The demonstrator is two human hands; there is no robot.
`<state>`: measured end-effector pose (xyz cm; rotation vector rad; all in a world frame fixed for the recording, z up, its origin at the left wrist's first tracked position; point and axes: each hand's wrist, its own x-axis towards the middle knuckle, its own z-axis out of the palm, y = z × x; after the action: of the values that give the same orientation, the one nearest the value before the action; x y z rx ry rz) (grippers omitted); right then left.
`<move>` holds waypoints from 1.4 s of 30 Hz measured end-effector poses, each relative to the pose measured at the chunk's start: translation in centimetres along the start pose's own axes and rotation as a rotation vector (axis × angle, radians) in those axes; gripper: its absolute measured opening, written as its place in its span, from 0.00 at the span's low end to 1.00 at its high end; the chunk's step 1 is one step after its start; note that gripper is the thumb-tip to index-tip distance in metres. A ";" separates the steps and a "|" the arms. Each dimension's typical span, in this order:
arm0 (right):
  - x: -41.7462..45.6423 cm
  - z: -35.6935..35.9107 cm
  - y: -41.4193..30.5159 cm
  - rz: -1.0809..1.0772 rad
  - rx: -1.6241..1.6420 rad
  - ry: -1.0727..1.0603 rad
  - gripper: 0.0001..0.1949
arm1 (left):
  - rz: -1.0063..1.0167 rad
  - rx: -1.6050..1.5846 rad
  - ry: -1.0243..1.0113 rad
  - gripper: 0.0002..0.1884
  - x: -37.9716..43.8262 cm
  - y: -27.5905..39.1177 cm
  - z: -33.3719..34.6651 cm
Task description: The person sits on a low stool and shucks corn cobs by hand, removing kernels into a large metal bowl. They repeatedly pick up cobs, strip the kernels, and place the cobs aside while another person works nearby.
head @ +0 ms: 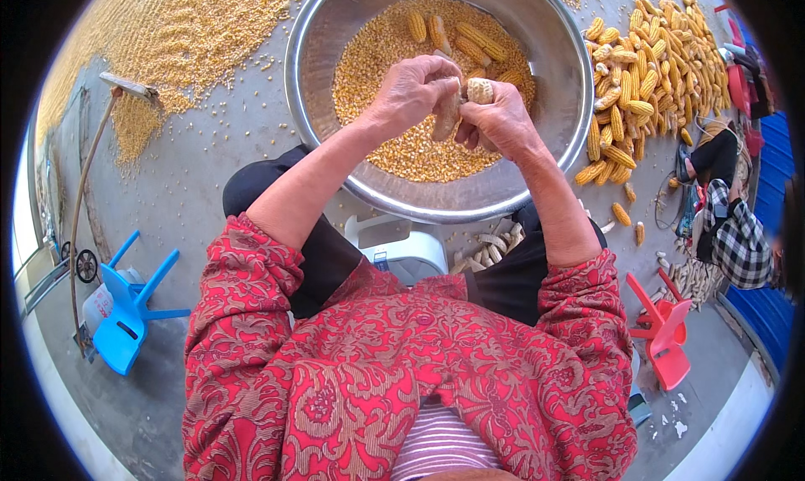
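Over a wide steel basin (371, 195), both my hands meet. My left hand (415, 94) pinches a long brownish piece (447, 113), whose kind I cannot tell for sure. A pale stripped corn cob (480, 91) shows its end between the thumb and fingers of my right hand (503, 119). Other brownish parts hang between the hands, partly covered by the fingers. Loose corn kernels (434, 157) lie in the basin below. Several unshelled ears of corn (481, 40) rest on the kernels at its far side.
Spread kernels (207, 28) and a wooden-handled rake (94, 147) are at left. Unshelled corn (654, 78) is heaped at right, near a seated person (736, 229). Stripped cobs (494, 248) lie under the basin's near rim. A blue chair (122, 320) and a red chair (670, 349) flank me.
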<state>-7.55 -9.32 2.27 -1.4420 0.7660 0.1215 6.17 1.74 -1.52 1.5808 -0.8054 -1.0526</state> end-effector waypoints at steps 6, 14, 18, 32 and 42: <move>0.7 -0.6 0.8 0.010 0.303 -0.015 0.07 | -0.070 -0.218 -0.047 0.10 0.2 0.3 -0.4; 0.6 -0.3 0.3 0.009 0.150 -0.053 0.08 | -0.091 -0.249 -0.022 0.11 0.0 0.5 -0.6; 0.6 -0.1 0.4 -0.034 0.153 -0.048 0.08 | -0.082 -0.258 -0.026 0.11 0.2 0.4 -0.7; 0.1 0.0 0.0 -0.082 0.212 0.021 0.11 | -0.086 -0.356 -0.042 0.10 0.3 0.4 -0.9; 0.2 -1.7 -0.2 -0.080 0.683 0.152 0.12 | 0.077 -0.595 0.023 0.10 0.7 0.6 -0.9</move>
<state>-7.95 -10.95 2.43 -0.8314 0.7724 -0.2923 7.33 1.32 -1.03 1.0450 -0.4689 -1.0888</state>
